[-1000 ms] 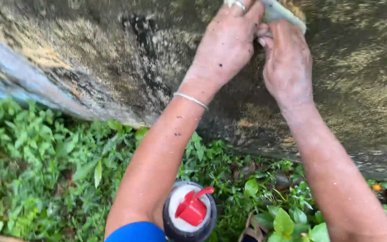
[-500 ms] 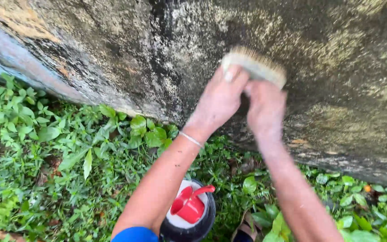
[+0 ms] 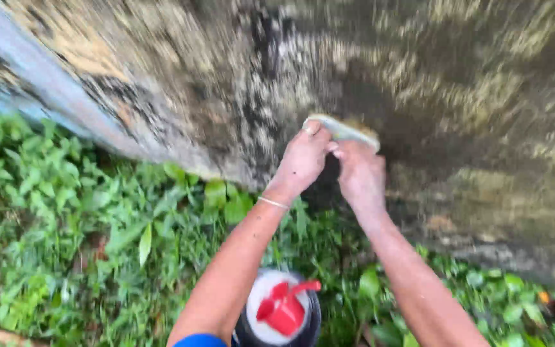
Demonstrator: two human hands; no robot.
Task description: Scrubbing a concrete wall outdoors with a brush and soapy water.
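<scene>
Both hands have dragged the scrub brush (image 3: 343,130) down to mid-frame, left hand (image 3: 302,162) and right hand (image 3: 360,175) clamped shut on it against the stained wall (image 3: 483,96), lower than a second ago, working down toward the weeds (image 3: 65,244).

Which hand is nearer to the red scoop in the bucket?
Left. The left hand is up on the brush, above the red scoop; the right hand sits farther right.
</scene>
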